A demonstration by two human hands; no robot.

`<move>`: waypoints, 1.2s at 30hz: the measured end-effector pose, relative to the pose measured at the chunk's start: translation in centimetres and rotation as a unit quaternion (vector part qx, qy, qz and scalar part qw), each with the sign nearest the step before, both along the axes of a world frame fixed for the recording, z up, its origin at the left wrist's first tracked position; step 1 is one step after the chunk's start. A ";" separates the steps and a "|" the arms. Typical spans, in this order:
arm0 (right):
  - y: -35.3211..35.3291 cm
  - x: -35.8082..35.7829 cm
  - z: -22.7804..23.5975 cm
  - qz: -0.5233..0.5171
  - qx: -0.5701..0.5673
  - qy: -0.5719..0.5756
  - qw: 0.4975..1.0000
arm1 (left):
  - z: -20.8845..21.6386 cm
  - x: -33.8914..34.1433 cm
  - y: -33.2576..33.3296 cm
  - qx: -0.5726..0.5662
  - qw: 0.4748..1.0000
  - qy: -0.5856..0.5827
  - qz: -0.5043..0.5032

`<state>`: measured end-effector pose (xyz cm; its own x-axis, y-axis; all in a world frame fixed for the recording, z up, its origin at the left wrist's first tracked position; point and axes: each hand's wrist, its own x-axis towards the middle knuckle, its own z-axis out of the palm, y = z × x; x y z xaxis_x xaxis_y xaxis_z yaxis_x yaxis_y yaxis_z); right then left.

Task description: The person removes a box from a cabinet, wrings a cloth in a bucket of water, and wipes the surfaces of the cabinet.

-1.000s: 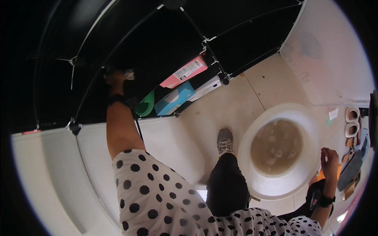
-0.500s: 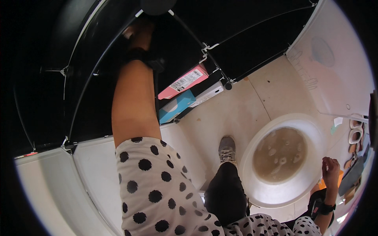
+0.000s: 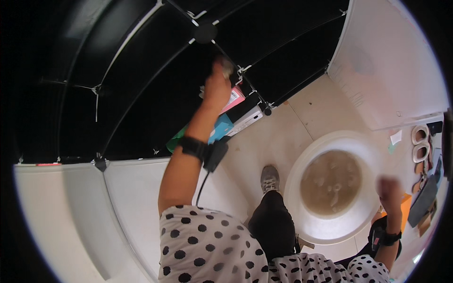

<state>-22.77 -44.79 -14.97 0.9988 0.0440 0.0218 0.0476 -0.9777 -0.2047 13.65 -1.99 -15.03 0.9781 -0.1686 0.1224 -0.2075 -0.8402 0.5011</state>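
My left hand [image 3: 218, 92] is closed against the black panels of a rack [image 3: 155, 75], near a corner joint. A pale, crumpled, cloth-like piece [image 3: 227, 70] shows at its fingers; blur hides exactly what it is. Just beyond the hand, a pink box [image 3: 235, 99] lies on the rack's lower level. My right hand [image 3: 390, 192] hangs at the right, beside a white round tub [image 3: 297, 226] of murky, foamy water [image 3: 330, 184]. Motion smears its fingers, and nothing shows in it.
A blue box [image 3: 222, 126], a white box [image 3: 246, 121] and something green [image 3: 175, 141] sit low in the rack. My shoe [image 3: 270, 178] stands on the tiled floor [image 3: 245, 151] left of the tub. Slippers [image 3: 420, 144] and other footwear line the right side.
My left hand has drawn back and to the right across the black panel, coming out of the dark area. My right hand has shifted slightly left and is now blurred.
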 end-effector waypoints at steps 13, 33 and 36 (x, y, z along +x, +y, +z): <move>0.8 -0.1 0.1 0.037 0.010 -0.069 0.997 | 3.8 -1.7 17.8 -0.232 0.944 0.052 0.229; -0.5 0.2 -3.4 0.030 0.000 -0.031 0.999 | 0.1 8.9 17.8 0.314 0.923 0.081 0.208; 0.5 0.6 -2.8 -0.026 0.059 0.049 0.997 | 0.4 8.5 26.1 0.420 0.884 0.124 0.162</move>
